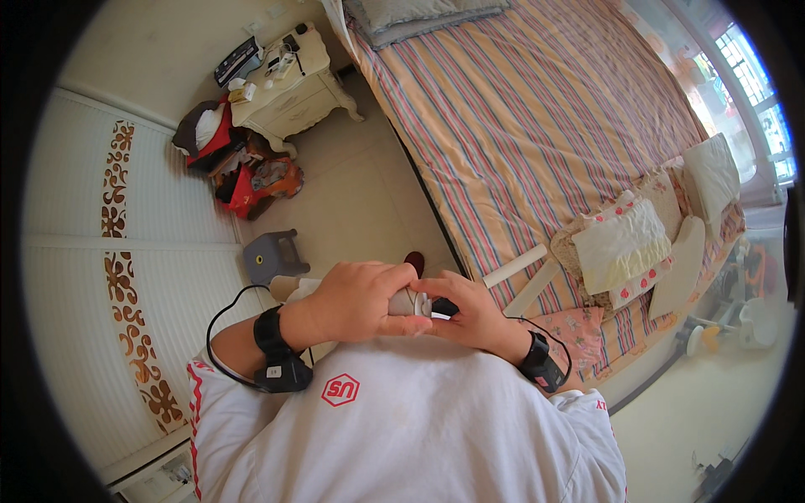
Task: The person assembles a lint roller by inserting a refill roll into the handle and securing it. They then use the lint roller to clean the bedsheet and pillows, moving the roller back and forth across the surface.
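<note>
In front of my chest, both hands are closed around a pale grey cylindrical thing. My left hand wraps it from the left, its thumb along the near side. The thumb and forefinger of my right hand curve around its right end, where a whitish rim shows. A dark gap or part sits beside that end, too shaded to name. A beige, tube-like piece sticks out past my left wrist. Whether it belongs to the same thing is hidden by my hand.
A bed with a striped sheet lies ahead and right, carrying folded cloths and pale long pieces. A grey stool, a cream nightstand, bags and a white sliding wardrobe stand left.
</note>
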`<state>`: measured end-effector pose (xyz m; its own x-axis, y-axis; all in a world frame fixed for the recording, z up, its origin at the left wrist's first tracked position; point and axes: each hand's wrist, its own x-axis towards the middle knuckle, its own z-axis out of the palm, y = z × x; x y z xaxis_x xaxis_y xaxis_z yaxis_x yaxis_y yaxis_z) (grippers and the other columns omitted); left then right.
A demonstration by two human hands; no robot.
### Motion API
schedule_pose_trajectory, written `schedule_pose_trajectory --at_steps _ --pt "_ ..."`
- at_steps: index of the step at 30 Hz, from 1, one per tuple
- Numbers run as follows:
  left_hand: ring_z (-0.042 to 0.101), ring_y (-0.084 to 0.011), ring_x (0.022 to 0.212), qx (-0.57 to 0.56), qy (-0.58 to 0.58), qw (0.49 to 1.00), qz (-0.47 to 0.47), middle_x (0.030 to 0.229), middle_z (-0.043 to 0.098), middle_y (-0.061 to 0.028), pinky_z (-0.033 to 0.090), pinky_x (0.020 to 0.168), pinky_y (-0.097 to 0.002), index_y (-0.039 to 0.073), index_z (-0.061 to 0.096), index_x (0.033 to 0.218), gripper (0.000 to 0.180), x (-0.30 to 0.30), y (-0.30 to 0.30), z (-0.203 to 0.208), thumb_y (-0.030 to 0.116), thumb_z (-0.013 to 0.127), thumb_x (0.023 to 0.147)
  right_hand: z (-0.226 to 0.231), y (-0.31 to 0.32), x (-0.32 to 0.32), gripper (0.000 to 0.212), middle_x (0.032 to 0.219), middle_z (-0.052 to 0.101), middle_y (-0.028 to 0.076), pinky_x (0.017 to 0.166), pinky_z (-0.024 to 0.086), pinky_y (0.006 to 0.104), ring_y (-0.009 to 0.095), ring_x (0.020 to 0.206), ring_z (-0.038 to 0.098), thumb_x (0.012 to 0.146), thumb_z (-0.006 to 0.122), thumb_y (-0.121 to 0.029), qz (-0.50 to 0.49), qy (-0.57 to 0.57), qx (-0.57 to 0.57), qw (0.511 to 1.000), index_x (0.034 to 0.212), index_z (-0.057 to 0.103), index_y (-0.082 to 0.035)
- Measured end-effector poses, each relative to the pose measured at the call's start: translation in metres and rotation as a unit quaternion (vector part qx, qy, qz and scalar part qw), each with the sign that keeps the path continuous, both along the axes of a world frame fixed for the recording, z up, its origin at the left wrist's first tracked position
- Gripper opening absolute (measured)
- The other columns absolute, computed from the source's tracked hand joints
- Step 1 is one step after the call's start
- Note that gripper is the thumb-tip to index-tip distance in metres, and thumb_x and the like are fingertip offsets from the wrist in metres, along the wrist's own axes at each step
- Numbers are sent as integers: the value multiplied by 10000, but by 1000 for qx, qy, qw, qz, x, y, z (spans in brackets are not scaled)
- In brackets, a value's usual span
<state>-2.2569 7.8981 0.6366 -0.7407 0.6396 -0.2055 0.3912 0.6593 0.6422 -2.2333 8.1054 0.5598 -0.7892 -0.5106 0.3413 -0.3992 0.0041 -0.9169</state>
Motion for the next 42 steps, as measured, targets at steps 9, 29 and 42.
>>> schedule_pose_trajectory --at_steps 9,29,42 --pt "625 -303 678 -23 -17 1000 -1 733 627 -97 460 552 -401 95 572 896 584 3 -6 -1 667 606 783 -2 -4 2 540 862 596 84 561 476 318 236 696 592 732 822 -199 -4 44 -27 999 1185 558 -68" --pt "652 -311 784 -19 -124 992 -6 797 669 -108 483 669 -403 114 649 977 649 -35 4 -31 722 580 759 2 4 -37 485 785 573 92 585 489 315 232 659 603 690 845 -180 47 -66 53 995 960 460 -60" --pt "662 -277 873 -87 -197 975 -50 905 692 -82 498 734 -375 216 667 1118 724 -27 19 -28 801 568 702 10 19 -27 473 736 571 88 591 521 329 256 652 634 668 826 -180 104 -82 82 988 894 429 -58"
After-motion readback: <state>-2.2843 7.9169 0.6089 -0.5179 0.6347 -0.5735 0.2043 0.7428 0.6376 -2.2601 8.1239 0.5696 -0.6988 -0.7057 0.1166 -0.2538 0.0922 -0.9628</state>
